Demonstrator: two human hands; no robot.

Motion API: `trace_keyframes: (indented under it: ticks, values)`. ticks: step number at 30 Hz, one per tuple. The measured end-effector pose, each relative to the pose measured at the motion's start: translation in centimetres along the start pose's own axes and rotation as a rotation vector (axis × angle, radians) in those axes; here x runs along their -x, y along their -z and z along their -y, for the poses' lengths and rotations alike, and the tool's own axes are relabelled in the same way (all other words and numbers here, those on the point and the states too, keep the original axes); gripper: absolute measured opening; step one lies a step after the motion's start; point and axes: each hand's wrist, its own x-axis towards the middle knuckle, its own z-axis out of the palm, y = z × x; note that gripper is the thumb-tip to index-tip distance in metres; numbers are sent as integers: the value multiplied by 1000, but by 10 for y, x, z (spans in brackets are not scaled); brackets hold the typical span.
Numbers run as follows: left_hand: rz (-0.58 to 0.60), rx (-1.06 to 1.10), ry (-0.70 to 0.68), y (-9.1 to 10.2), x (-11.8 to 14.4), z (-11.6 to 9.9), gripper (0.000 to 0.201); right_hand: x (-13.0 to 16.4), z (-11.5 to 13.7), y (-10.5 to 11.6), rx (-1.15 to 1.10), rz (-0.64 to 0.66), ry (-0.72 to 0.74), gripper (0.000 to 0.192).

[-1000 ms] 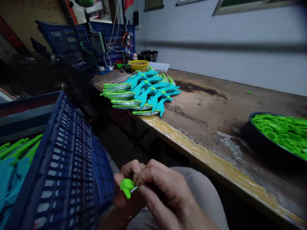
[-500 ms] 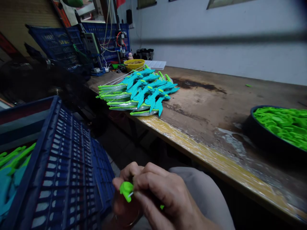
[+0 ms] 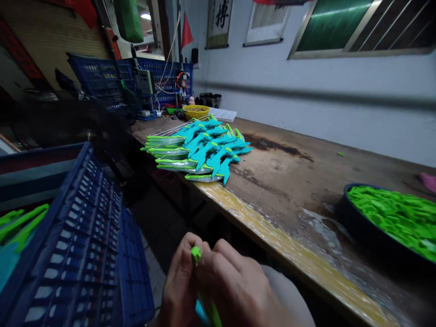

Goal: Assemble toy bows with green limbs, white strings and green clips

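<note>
Low in the middle, my left hand (image 3: 180, 277) and my right hand (image 3: 235, 281) are pressed together, fingers closed. Between them the tip of a bright green plastic piece (image 3: 195, 253) sticks up. Lower down, a green strip (image 3: 215, 315) and a bit of teal plastic (image 3: 200, 311) show between the palms; whether these join the tip is hidden. Ahead on the table lies a pile of teal-and-green plastic items (image 3: 207, 147) with pale strings and clear parts. My fingertips are largely hidden by the hands themselves.
A dark round tub (image 3: 344, 211) of green plastic pieces stands on the wooden table (image 3: 272, 181) at right. To the left is a blue crate (image 3: 78, 236) with teal-and-green items inside. Further back are a yellow bowl (image 3: 195, 112) and a white tray (image 3: 223, 114).
The view has tilted up, showing more wall. My hands have turned and drawn closer together; the green piece now points upward, and teal plastic has come into sight below it.
</note>
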Motion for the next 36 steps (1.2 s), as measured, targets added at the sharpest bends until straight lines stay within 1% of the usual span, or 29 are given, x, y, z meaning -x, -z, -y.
trace_keyframes:
  ticks: [2,4,6,8,10,12,14,16,17,18,19,22,25,28,30,34,36]
  values:
    - [-59,-123,-13,0,1,1,36,3,-2,-4,130,-15,52,28]
    - [-119,-211,16,1,3,2,35,6,-5,-12,251,-69,105,25]
    - [-163,-270,48,4,3,3,32,10,-10,-22,328,-107,139,26]
    - [-161,-358,22,7,2,5,33,13,-15,-31,391,-156,119,22]
    - [-120,-478,-64,8,0,7,35,14,-21,-33,425,-194,84,19]
    - [-110,-595,-149,7,-2,9,35,11,-27,-28,389,-204,91,17]
    - [-91,-638,-173,3,-3,11,33,3,-32,-17,323,-244,106,16]
    - [-40,-603,-123,0,-4,13,35,-9,-36,-5,308,-369,82,17]
    - [-10,-572,-89,-1,-5,14,36,-14,-37,0,314,-432,47,18]
    - [16,-545,-50,-2,-5,14,36,-17,-38,4,318,-472,17,19]
    - [30,-527,-16,-2,-6,14,35,-18,-38,6,315,-483,-5,20]
    - [43,-541,30,2,-11,10,32,-7,-38,0,265,-427,-42,18]
    - [14,-588,39,5,-16,4,34,21,-37,-15,128,-356,-109,18]
    - [-10,-669,7,4,-16,2,37,43,-35,-26,-30,-260,-169,18]
    - [-10,-736,-15,1,-14,3,38,47,-35,-29,-74,-220,-179,19]
    - [10,-755,35,-5,-12,9,38,42,-36,-29,-90,-305,-155,19]
    - [7,-736,35,-3,-15,11,37,41,-36,-23,-103,-306,-173,17]
